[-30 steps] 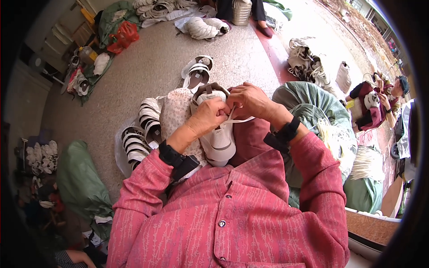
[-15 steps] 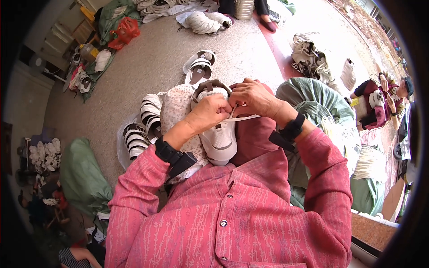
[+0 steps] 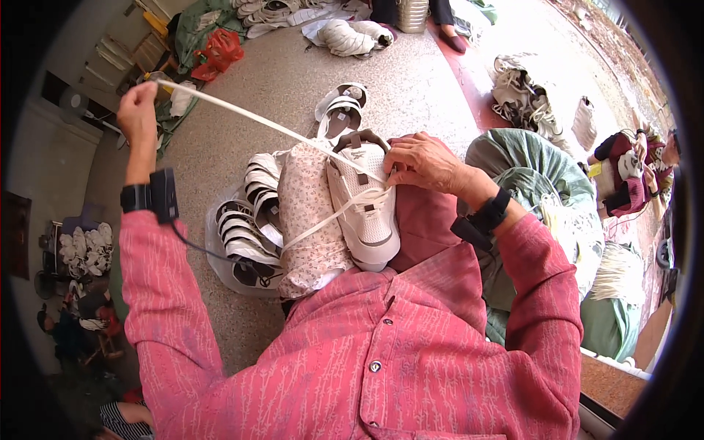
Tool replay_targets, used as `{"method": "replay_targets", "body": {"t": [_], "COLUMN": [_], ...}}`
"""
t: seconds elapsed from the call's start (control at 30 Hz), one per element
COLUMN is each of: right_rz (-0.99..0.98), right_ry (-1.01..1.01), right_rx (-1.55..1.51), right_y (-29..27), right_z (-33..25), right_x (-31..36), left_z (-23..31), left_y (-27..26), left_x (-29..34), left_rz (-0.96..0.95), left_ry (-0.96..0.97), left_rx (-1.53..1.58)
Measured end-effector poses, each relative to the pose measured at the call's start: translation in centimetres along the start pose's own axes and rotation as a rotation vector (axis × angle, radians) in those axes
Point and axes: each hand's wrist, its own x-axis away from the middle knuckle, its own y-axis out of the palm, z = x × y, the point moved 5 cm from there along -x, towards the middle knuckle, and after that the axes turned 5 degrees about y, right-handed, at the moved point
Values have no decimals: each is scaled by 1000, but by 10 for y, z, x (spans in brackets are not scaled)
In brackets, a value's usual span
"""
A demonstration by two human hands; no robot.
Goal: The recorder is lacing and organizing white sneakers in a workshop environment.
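Note:
A white sneaker (image 3: pixel 361 213) with a brown collar lies across my lap, its toe toward me. My left hand (image 3: pixel 138 114) is raised far out to the left, its fingers closed on the end of a white shoelace (image 3: pixel 249 115). The lace runs taut from there down to the sneaker's eyelets, and another length of it hangs slack over the floral cloth (image 3: pixel 304 198) on my lap. My right hand (image 3: pixel 425 165) grips the sneaker's right side by the eyelets, fingers bent. Its fingertips are partly hidden, so whether they also pinch lace does not show.
White shoe uppers with dark linings (image 3: pixel 253 213) lie in clear plastic at my left, more (image 3: pixel 341 110) beyond the sneaker. A green sack (image 3: pixel 528 176) with pale laces stands at my right. Further off are a shoe pile (image 3: pixel 521 92), a red bag (image 3: pixel 218 55) and a co-worker (image 3: pixel 631 172).
My left hand has swung from the sneaker far out to the left, drawing the shoelace taut. My right hand stays at the sneaker's right side.

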Motion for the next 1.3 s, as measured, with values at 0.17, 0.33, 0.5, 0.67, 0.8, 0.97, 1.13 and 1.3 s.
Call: {"method": "replay_targets", "body": {"t": [0.17,0.33,0.5,0.67,0.8,0.97,1.13,1.3], "right_rz": [63,278,81,84,111,74,-20,-78], "right_ry": [46,-12,-30,53,112,76,-130,-261], "right_rx": [-150,0,99,134,-215,118,365,491], "right_y": [-1,-9,9,22,24,0,-8,0], "right_z": [2,-26,-35,-33,-46,-37,-52,-58], "right_x": [16,24,15,14,24,16,11,5], "left_z": [75,152,196,207,192,190,191,184], "left_y": [39,37,59,95,123,138,142,157], "left_x": [138,295,277,235,239,242,239,241], "left_rz": [-560,-1480,-1144,-701,-772,-845,-860,-1022], "left_ry": [-360,-856,-260,323,308,367,420,273], "left_rx": [220,640,679,415,355,391,390,432]}}
